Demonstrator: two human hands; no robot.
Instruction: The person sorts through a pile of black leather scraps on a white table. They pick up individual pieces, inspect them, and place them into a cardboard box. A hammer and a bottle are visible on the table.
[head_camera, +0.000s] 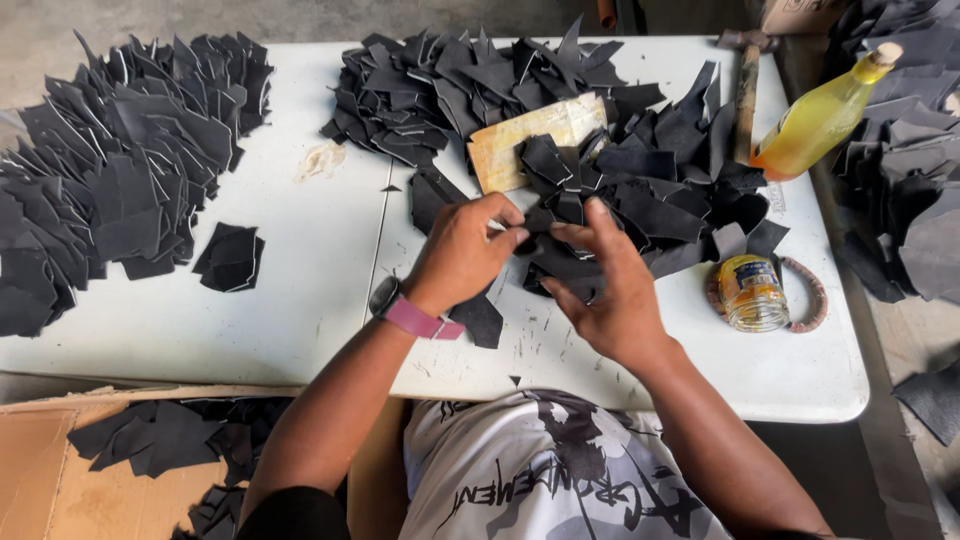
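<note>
Head view: left hand (462, 255) and right hand (608, 290), close together, pinch one black leather piece (560, 235) between them, over the white table's (300, 300) near edge.

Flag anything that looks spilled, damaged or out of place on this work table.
The yellow bottle lies tilted against black pieces at the table's right edge, not upright. A crumpled scrap sits loose among the piles. Both hands work at the black leather pieces; nothing looks spilled.

Black leather piece (562, 205): small, flat-cut, irregular, crumpled upright, pinched between fingertips; sits atop loose black heap just below tan block (535, 140).
</note>
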